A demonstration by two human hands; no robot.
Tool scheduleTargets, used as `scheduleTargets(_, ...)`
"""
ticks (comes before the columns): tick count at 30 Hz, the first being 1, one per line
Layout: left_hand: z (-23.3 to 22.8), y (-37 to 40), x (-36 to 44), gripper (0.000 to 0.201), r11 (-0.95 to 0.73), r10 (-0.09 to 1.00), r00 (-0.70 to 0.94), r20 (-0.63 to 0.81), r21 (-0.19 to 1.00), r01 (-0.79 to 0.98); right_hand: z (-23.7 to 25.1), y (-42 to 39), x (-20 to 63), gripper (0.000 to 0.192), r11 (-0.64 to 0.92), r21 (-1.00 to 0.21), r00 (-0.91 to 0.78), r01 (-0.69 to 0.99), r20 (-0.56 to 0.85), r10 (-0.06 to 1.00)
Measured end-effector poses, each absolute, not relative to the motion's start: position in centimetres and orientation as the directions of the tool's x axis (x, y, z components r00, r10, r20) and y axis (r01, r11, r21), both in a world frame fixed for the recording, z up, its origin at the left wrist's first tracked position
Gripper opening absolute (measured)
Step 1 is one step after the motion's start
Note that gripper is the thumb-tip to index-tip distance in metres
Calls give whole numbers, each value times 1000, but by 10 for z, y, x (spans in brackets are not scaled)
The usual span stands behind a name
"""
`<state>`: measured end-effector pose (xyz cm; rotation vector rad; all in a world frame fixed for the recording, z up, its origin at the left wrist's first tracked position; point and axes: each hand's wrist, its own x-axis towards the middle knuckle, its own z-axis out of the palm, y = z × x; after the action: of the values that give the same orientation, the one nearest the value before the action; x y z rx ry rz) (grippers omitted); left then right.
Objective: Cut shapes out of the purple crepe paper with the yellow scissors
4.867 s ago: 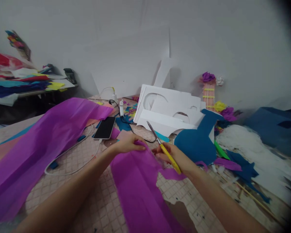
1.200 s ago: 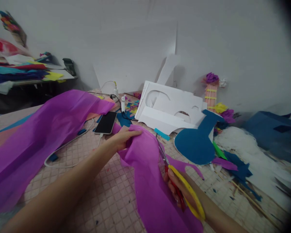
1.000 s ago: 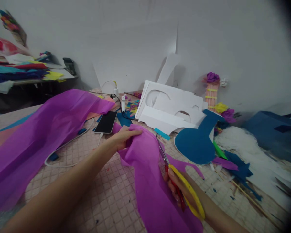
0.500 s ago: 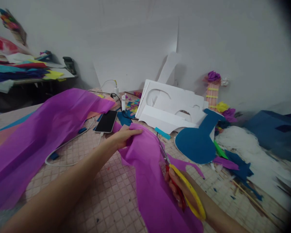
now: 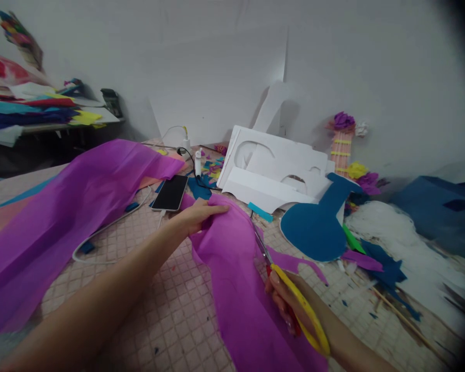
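Clock taken as the worker faces it, 12 straight away across the table (image 5: 178, 305).

Left hand (image 5: 199, 214): fingers clamped on the far end of a purple tissue-paper sheet (image 5: 236, 289), one digit stretched over the top toward 3 o'clock. The paper bunches just beneath that grip, then runs off toward 5 o'clock to the near side.

Right hand (image 5: 284, 297): at 4 o'clock from the left, fingers curled around the scissors (image 5: 264, 252), red and yellow handles. Blades look nearly together, pointing to 11, lying against the sheet's right-hand edge. The paper passes at 9 o'clock of these knuckles and below; contact with the skin I cannot tell. A thin purple strip (image 5: 298, 262) trails at 4 o'clock from the blades.

A turquoise strip (image 5: 260, 212) lies just past the scissor tips, at 1 o'clock. Blue guitar-shaped cutout (image 5: 313, 232): 1 o'clock from the right hand. Phone (image 5: 170, 194): near the left hand, at 10, white cable plugged in.
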<state>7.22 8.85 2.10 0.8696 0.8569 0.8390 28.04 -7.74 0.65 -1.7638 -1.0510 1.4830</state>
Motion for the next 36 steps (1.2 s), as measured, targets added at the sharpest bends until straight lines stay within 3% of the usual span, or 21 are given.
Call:
scheduleTargets(10, 20, 92, 71, 35, 386, 865, 410, -289, 905, -178, 4, -80, 282, 31, -527, -839, 95, 139, -518, 850)
scheduleTargets(20, 21, 93, 69, 30, 366, 861, 429, -275, 919, -145, 4, -84, 284, 37, -562, -813, 159, 151, -541, 826)
scheduleTargets(28, 28, 88, 67, 31, 309, 851, 468, -238, 948, -79, 16, -87, 282, 59, -363, -891, -77, 274, -397, 915)
scheduleTargets(36, 32, 82, 66, 32, 221, 849, 499, -175, 975, -33, 13, -90, 286, 55, -317, -891, -99, 324, -365, 926)
